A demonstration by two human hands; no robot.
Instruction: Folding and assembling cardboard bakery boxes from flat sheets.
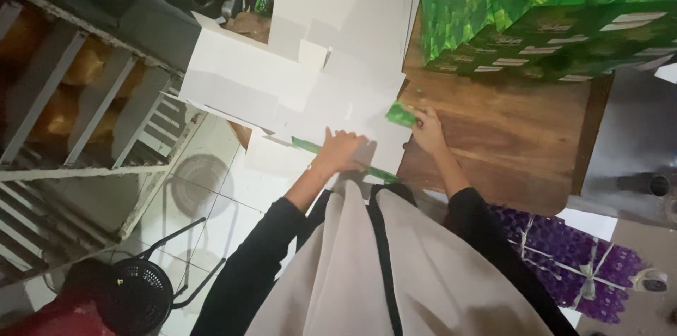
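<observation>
Your left hand (pixel 343 150) lies palm down on the flat white carton blank (pixel 303 75), fingers spread and pressing near its lower edge; it closes on nothing, it only pins the sheet. Your right hand (pixel 426 126) sits at the blank's right corner, where a small green flap (pixel 400 114) turns up. Your fingertips touch that flap, but whether the grip is pinching it or just pressing it down is not clear from this view.

The blank itself lies unfolded, white inner side up, half on the wooden surface (pixel 508 138) and half hanging out over the tiled floor (pixel 204 167). A narrow green strip (pixel 310 145) of the printed outer side shows along the lower edge, beside your left hand, so one edge flap looks turned over or at least started. The large panels are flat, with no walls raised and no corners joined.

By my reading, you are at the very start of the folding: one or two small flaps creased, the main body of the box not yet formed. The green leaf-printed boxes (pixel 550 11) at the far right of the surface look already made up, and they show the shape that this sheet has yet to reach.
</observation>
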